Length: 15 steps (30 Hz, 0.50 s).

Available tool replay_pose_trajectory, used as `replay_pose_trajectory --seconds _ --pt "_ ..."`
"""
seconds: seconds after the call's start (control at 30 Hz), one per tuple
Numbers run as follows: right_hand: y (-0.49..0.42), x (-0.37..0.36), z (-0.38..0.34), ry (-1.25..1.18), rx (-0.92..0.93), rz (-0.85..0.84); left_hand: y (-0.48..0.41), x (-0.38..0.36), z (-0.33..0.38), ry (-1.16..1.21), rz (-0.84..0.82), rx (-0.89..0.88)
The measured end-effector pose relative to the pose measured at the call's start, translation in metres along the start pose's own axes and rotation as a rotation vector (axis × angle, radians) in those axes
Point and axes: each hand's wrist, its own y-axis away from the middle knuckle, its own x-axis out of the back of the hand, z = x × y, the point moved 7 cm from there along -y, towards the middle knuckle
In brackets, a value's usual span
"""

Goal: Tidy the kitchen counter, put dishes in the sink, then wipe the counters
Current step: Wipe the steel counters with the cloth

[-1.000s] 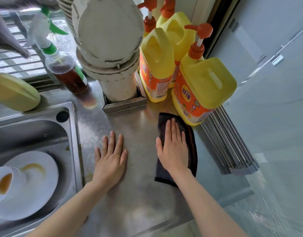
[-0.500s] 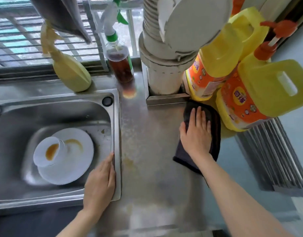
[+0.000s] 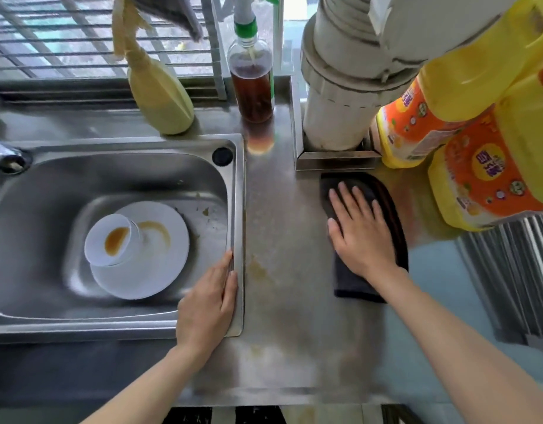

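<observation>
Two yellow jugs (image 3: 484,179) stand at the far right of the worktop (image 3: 279,209). Each has an orange label; its writing is too blurry to read. One spray bottle (image 3: 253,87) at the far edge holds brown liquid, and one pale yellow bottle (image 3: 161,99) stands left of it. In the sink (image 3: 238,185) lies one white plate (image 3: 163,270) with one cup (image 3: 108,243) tipped on it; a little brown drink is in the cup. The one dark cloth (image 3: 352,286) lies on the worktop near the jugs. The right hand (image 3: 360,237) presses flat on it, grip wide. The left hand (image 3: 207,304) rests on the sink's right rim, fingers straight, grip wide too.
</observation>
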Motion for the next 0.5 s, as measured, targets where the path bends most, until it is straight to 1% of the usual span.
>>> replay_pose_trajectory --seconds 0.07,0.1,0.13,0.17,0.2,0.27,0.37,0.43,0.5 --pt "-0.005 0.003 0.004 -0.017 -0.177 0.039 -0.001 -0.001 0.000 -0.003 -0.002 0.000" --pt "-0.005 0.004 -0.002 -0.026 -0.230 0.056 -0.001 -0.001 0.000 -0.002 -0.005 0.003" --pt "-0.001 0.003 -0.014 -0.038 -0.243 0.063 0.000 -0.001 0.000 -0.001 -0.009 0.002" --pt "0.005 0.000 -0.031 -0.048 -0.203 0.064 0.000 -0.001 0.000 0.000 -0.011 0.001" --pt "0.014 -0.004 -0.050 -0.057 -0.115 0.055 0.000 -0.001 -0.001 0.003 -0.013 0.005" --pt "0.044 -0.012 -0.085 -0.052 0.124 0.008 -0.001 -0.001 -0.001 0.001 -0.021 0.012" --pt "0.083 -0.020 -0.099 -0.029 0.418 -0.075 -0.001 -0.001 0.000 -0.003 -0.029 0.009" --pt "0.079 -0.019 -0.096 -0.004 0.516 -0.068 -0.002 -0.002 -0.001 0.013 -0.027 0.020" --pt "0.050 -0.018 -0.097 -0.004 0.481 -0.061 -0.003 -0.001 -0.002 0.020 -0.024 0.020"
